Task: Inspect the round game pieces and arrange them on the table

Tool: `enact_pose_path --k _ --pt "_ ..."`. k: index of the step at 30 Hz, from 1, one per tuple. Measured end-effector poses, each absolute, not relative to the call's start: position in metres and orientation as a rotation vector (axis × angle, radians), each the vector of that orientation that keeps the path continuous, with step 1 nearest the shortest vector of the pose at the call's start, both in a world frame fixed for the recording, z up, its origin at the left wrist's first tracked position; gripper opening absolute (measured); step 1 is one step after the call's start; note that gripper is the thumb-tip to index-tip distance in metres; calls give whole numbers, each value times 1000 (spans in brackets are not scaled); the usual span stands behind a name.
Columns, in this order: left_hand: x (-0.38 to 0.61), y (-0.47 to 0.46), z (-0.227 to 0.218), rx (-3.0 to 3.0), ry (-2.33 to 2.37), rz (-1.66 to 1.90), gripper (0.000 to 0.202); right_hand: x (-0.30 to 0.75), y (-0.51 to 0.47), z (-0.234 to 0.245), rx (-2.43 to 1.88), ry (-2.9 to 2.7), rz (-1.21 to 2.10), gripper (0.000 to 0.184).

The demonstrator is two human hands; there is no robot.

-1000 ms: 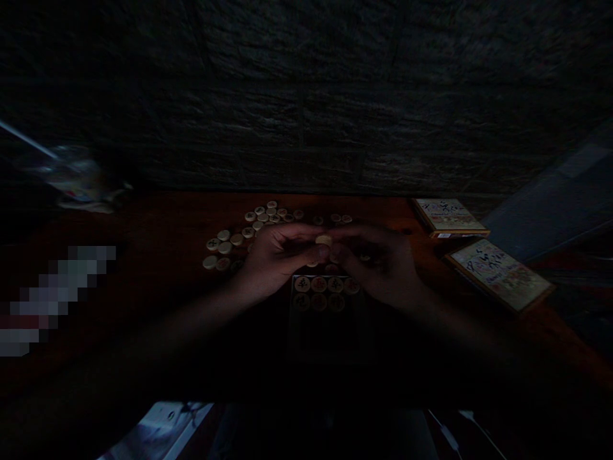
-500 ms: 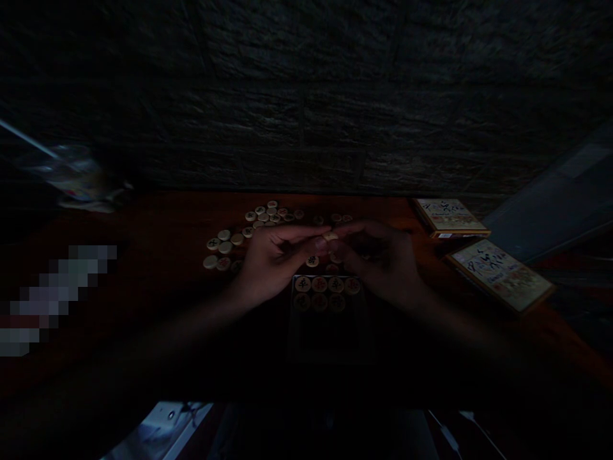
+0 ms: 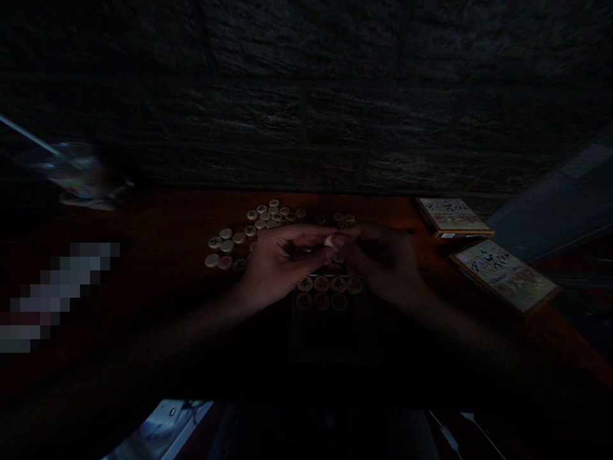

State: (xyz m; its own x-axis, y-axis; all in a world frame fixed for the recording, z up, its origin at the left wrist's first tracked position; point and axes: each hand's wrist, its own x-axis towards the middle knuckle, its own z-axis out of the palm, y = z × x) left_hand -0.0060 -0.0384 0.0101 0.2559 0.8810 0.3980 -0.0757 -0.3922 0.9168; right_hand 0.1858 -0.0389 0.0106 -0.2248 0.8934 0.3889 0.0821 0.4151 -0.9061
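While both of my hands are up over the tray, I've got one pale round disc [image 3: 329, 241] pinched between them. My left hand [image 3: 280, 262] grips it with thumb and fingertips, and my right hand [image 3: 378, 262] closes on it from the other side. So the disc is in the air just above the far edge of the tray [image 3: 293, 326], not set down yet.

Below my hands, the tray holds one row of discs [image 3: 329, 284] with a second row [image 3: 322, 301] started right behind it. The rest of the tray looks bare, though it's so dark down there I honestly can't be sure.

Further out, loads of loose discs [image 3: 268, 216] are scattered on the counter [image 3: 158, 255], plus a smaller bunch [image 3: 224, 246] off to the left. My guess is this is early days, with most of the set left to go. Two printed boxes [image 3: 453, 216] [image 3: 502, 273] sit well off to the right.
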Motion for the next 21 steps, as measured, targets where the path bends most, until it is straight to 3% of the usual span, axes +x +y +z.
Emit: enact_pose_path --k 9,21 --pt "-6 -38 15 1285 788 1227 26 184 -38 14 -838 -1551 1086 15" --pt "-8 -40 14 1369 790 1214 22 185 -36 3 -841 -1555 1048 29"
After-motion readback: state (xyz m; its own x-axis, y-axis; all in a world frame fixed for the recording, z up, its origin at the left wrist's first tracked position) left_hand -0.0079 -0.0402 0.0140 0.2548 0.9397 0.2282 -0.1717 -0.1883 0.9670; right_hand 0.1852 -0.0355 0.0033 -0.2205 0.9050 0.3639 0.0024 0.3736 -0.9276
